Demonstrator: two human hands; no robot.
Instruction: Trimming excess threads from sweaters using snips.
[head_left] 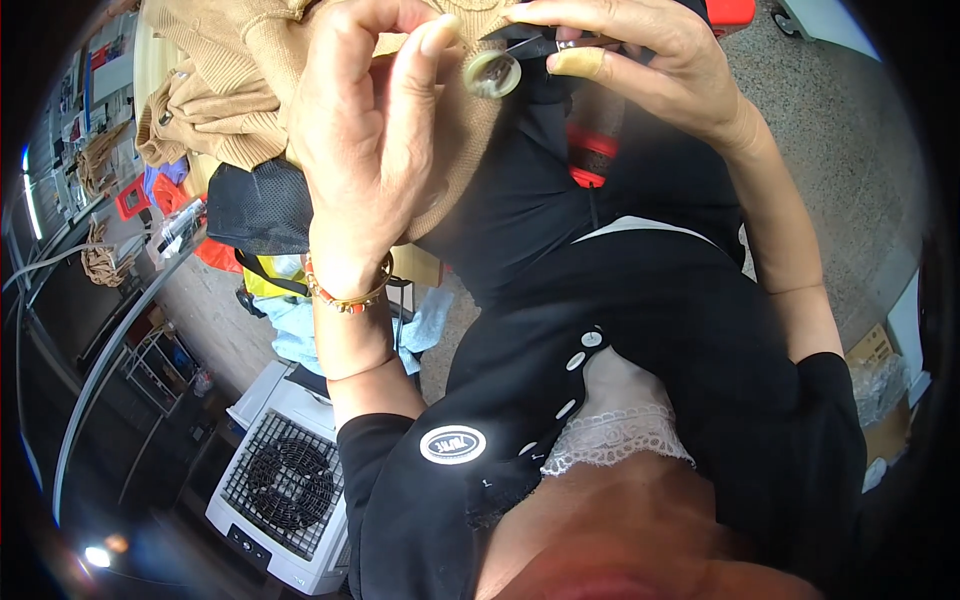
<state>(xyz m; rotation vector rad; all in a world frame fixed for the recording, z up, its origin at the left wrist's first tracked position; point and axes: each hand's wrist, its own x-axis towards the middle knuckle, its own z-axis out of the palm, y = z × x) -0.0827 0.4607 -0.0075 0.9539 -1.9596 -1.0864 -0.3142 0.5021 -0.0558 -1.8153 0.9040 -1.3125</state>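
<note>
Tan knit fabric (450,150), like a sweater, hangs over my lap and up onto the table edge. My left hand (365,130) is closed on the fabric, its thumb and index finger close together at the top of the view. Just right of that thumb, a round, glossy, greenish button (492,74) sits against the knit. My right hand (640,60) grips a small metal tool (567,43) between thumb and fingers. Its thin tip points left toward the button; its exact kind is unclear. A yellow covering is on the right thumb.
More tan knit pieces (215,105) are piled on the table at upper left, above a black mesh bag (260,207). A white air cooler (285,480) stands on the floor at lower left. Red plastic (592,155) shows beyond my lap. Cardboard and clear wrap (875,375) lie far right.
</note>
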